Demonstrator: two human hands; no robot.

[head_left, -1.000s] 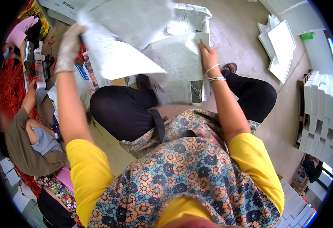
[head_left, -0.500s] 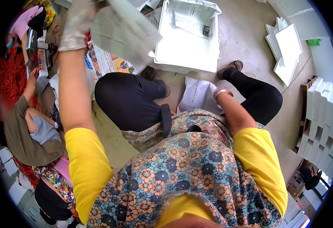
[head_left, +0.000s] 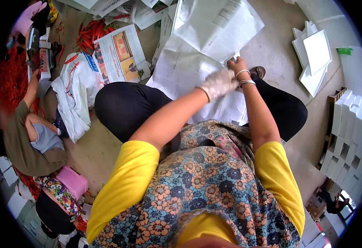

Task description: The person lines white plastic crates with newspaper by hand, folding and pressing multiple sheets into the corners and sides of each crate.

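Observation:
Newspaper sheets (head_left: 197, 49) spread over the white foam box between my legs, hiding most of it. At the right side of the sheets, my right hand (head_left: 239, 67), bare with bangles at the wrist, has its fingers closed on the paper's edge. My left hand (head_left: 220, 84), in a pale glove, lies over the paper just beside the right wrist. Motion blurs its fingers, so their grip is unclear. More paper (head_left: 224, 108) lies below the hands, against my lap.
A colour-printed newspaper (head_left: 121, 53), red chili peppers (head_left: 93, 34) and a white plastic sack (head_left: 79, 89) lie to the left. Two people sit beyond, by a chili heap (head_left: 11, 78). Foam lids (head_left: 315, 51) lean at right, near stacked foam boxes (head_left: 348, 132).
My left hand has swung from the far left to the middle, and a newspaper sheet now covers the foam box. My right hand has moved up from my lap to the paper's edge.

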